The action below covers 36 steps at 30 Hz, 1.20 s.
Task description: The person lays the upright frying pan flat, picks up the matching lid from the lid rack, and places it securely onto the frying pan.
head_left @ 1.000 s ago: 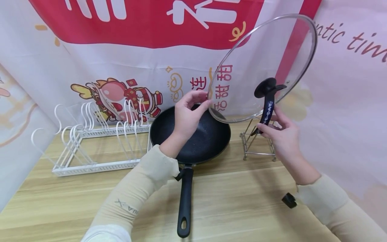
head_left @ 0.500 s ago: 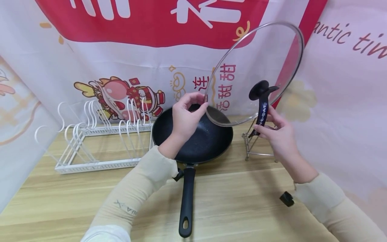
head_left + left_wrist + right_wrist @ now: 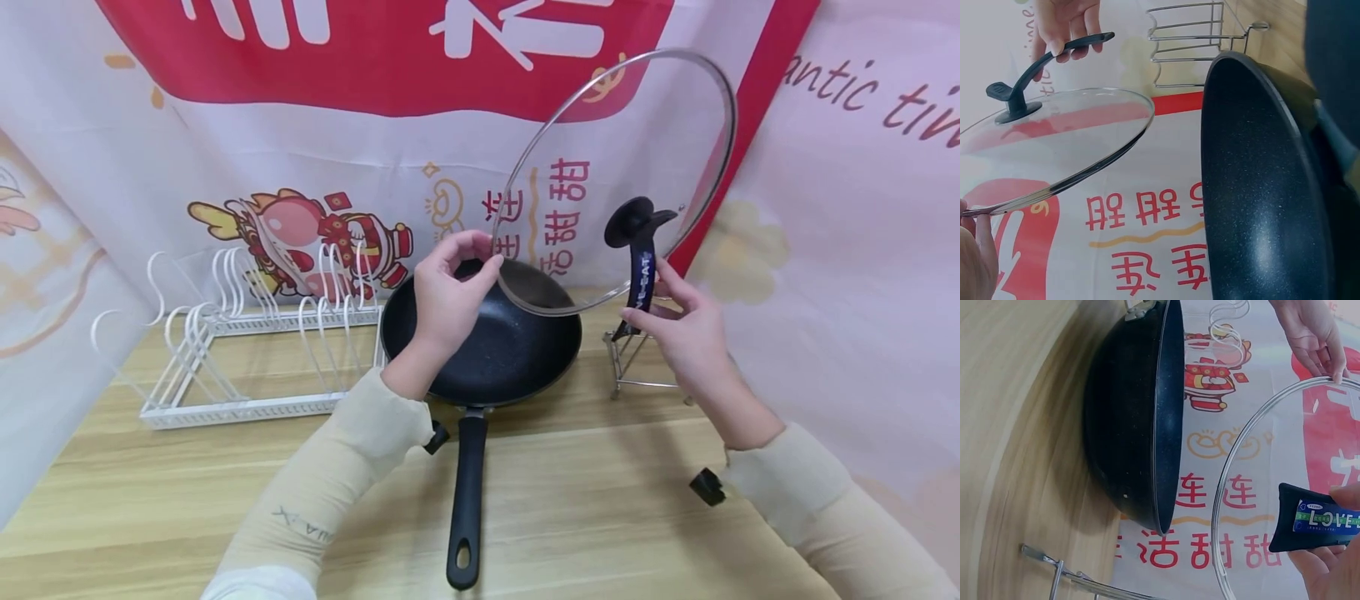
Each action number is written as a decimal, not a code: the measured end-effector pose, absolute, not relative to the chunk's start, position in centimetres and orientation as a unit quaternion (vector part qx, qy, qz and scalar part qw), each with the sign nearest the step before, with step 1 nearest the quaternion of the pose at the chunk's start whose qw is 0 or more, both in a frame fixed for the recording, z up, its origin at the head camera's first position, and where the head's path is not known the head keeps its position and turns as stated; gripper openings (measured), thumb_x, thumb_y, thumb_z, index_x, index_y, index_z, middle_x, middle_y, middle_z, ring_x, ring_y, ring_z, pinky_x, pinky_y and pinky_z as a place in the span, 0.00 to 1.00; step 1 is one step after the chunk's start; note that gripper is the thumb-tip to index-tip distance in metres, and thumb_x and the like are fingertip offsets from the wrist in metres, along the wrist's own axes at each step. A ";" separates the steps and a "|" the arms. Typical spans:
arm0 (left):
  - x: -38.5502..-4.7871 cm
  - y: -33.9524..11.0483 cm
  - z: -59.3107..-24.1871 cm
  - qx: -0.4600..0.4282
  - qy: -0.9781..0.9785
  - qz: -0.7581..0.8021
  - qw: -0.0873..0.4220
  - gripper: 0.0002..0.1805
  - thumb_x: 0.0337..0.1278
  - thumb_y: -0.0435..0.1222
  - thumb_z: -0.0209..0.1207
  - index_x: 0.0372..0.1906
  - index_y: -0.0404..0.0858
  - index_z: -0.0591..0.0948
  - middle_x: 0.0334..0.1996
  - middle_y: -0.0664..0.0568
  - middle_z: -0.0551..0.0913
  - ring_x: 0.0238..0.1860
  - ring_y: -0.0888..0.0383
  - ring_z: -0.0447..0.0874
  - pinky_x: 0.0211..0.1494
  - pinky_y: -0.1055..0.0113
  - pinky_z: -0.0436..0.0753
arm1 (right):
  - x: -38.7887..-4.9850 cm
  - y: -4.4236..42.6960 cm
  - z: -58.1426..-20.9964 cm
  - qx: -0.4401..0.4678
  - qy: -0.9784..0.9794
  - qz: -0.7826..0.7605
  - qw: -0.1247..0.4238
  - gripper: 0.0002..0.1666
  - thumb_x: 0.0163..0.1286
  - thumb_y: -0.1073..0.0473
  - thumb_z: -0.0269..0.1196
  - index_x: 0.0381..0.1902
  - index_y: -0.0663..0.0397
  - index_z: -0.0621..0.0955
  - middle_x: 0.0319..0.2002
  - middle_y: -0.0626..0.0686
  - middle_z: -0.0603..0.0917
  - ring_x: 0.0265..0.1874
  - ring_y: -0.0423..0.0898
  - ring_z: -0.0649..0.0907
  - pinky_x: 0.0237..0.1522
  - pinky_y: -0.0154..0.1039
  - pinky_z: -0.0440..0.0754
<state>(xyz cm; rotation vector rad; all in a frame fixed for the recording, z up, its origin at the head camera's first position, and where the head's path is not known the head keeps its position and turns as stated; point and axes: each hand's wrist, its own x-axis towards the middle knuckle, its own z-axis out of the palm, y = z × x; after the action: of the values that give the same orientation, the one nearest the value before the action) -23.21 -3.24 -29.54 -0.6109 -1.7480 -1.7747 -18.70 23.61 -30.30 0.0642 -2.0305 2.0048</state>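
A round glass pot lid [image 3: 551, 307] with a metal rim is held up on a tilt, above and to the right of a black frying pan [image 3: 495, 350]. The left hand [image 3: 452, 296] pinches the lid's rim between thumb and fingers. At the lid's black curved handle [image 3: 642, 279], the right hand [image 3: 686, 333] grips the lower end; a blue label on it shows in the right wrist view. The pan stands on the wooden table, its long handle [image 3: 467, 500] pointing towards me. In the left wrist view the lid [image 3: 1097, 164] is apart from the pan [image 3: 1260, 187].
To the left stands a white wire rack [image 3: 247, 412] with several curved dividers. A small metal wire rack [image 3: 648, 383] is behind the right hand, partly hidden. Printed cloth [image 3: 337, 142] hangs behind the wooden table [image 3: 585, 508].
The lid and both hands have shifted left, the right hand more than the left. The lid now overlaps more of the pan's right side. Both grips stay the same.
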 end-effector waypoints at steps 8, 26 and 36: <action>-22.9 -4.2 -29.8 -0.214 -0.659 -0.662 0.287 0.11 0.61 0.24 0.67 0.48 0.26 0.82 0.42 0.38 0.85 0.46 0.52 0.84 0.59 0.54 0.81 | -18.8 23.1 -30.3 0.024 -0.734 0.664 0.140 0.48 0.62 0.75 0.70 0.77 0.53 0.66 0.47 0.47 0.79 0.38 0.33 0.86 0.43 0.26 0.84; -22.6 -5.2 -30.3 -0.164 -0.636 -0.703 0.272 0.11 0.61 0.23 0.66 0.48 0.25 0.82 0.40 0.41 0.84 0.44 0.56 0.83 0.56 0.57 0.82 | -18.7 22.6 -28.9 0.038 -0.807 0.580 0.106 0.46 0.69 0.65 0.70 0.79 0.41 0.64 0.58 0.54 0.75 0.47 0.38 0.84 0.48 0.28 0.83; -22.7 -5.7 -30.9 -0.135 -0.580 -0.763 0.250 0.11 0.58 0.18 0.64 0.45 0.20 0.80 0.36 0.45 0.82 0.38 0.60 0.82 0.39 0.72 0.86 | -18.9 21.8 -28.1 0.045 -0.834 0.544 0.080 0.45 0.71 0.62 0.69 0.79 0.35 0.63 0.65 0.60 0.74 0.56 0.53 0.82 0.53 0.36 0.83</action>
<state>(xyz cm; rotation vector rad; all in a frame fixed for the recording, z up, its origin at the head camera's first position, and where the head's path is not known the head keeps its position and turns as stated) -22.75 -5.73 -30.85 -0.3671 -1.5803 -2.0788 -18.86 21.75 -28.14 0.1360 -2.4939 1.6265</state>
